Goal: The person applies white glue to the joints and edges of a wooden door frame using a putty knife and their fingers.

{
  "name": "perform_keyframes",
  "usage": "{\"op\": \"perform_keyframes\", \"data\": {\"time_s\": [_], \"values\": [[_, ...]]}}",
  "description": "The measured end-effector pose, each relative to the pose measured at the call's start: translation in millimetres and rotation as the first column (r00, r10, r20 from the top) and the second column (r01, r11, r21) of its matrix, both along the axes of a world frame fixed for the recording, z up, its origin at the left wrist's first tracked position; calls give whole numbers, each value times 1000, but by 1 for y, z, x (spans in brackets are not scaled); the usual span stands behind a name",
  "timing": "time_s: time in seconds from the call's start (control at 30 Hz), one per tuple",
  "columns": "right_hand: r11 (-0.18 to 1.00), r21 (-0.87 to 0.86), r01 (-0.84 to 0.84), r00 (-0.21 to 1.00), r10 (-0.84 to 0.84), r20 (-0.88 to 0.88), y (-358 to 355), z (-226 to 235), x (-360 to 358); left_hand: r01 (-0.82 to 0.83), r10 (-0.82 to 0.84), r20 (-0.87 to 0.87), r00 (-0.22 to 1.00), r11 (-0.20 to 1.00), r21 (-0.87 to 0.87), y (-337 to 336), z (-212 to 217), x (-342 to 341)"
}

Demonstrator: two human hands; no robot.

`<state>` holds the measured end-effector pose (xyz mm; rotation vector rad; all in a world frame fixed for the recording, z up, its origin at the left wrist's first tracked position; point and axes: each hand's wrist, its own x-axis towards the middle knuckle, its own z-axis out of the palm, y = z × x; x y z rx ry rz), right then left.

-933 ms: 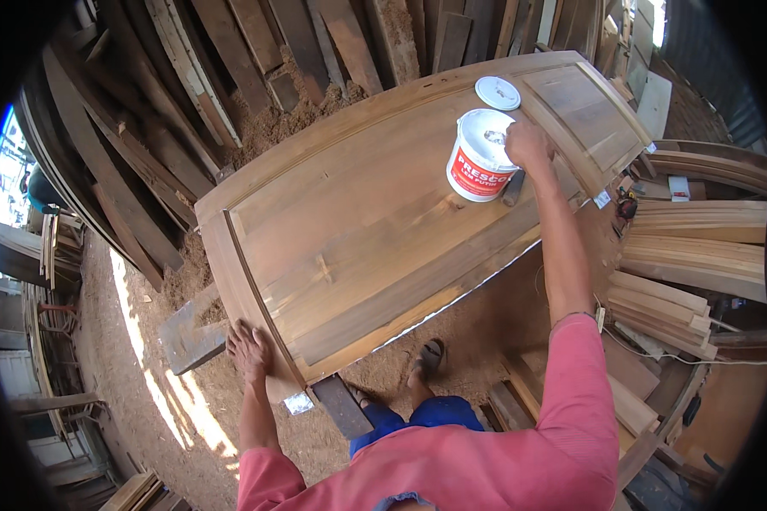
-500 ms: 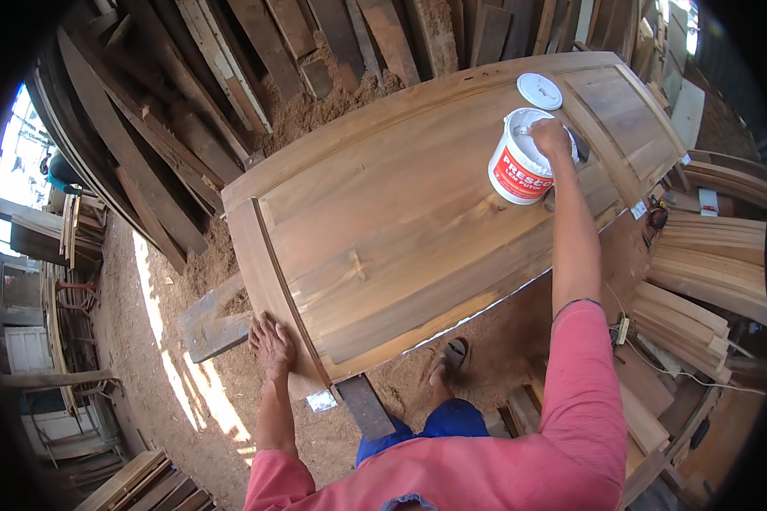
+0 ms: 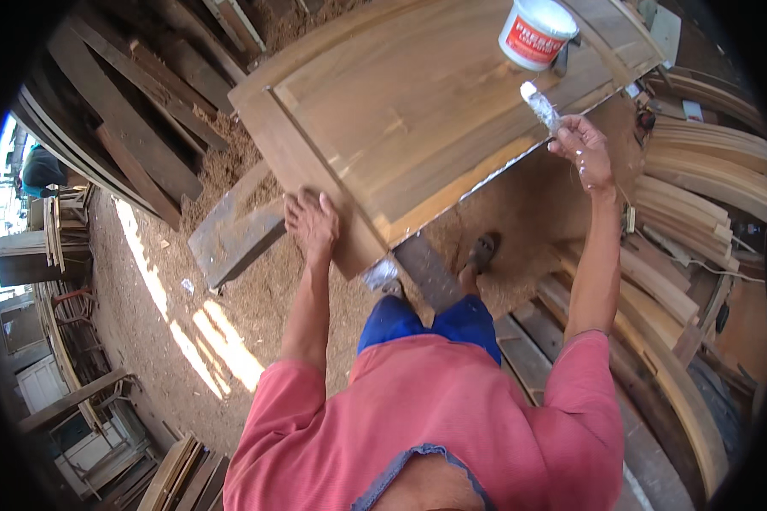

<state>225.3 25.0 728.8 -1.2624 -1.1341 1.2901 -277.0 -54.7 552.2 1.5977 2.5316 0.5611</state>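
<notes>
"So, what does the head view show on the left?"

"The left hand [image 3: 314, 223] lies palm down on the left edge of a wooden panel [image 3: 400, 119], fingers loosely spread, nothing in its grasp."

"And the right?"

"The right hand [image 3: 581, 153] is closed in a pinch on the lower end of a white-smeared stick [image 3: 541, 109]. It slants up and leftward, its upper end thick with white paste. I can't tell whether it touches the wood."

"Is that a bucket [image 3: 537, 38] beyond it?"

"Yes, white with a red label, standing on the panel and partly cut off by the upper rim of the view. Something dark [image 3: 562, 60] sits just beside it."

"Anything along the panel?"

"A white line [image 3: 501, 174] runs down its near side. A dark beam [image 3: 430, 268] juts out by the near corner, toward the blue shorts [image 3: 426, 330]."

"And around it?"

"Curved boards [image 3: 694, 162] are stacked at the right; sawdust [image 3: 247, 140] heaps off the panel's left end, near dark planks [image 3: 128, 111]."
</notes>
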Motion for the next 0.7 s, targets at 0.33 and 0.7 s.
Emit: {"op": "perform_keyframes", "data": {"time_s": [0.33, 0.7], "values": [[935, -355, -11, 999, -1, -34, -264, -121, -237, 83, -84, 23, 996, 995, 49, -7, -17, -23], [945, -296, 137, 971, -69, 229, -306, -114, -300, 98, -110, -108, 988, 989, -110, -3, -3, -10]]}}
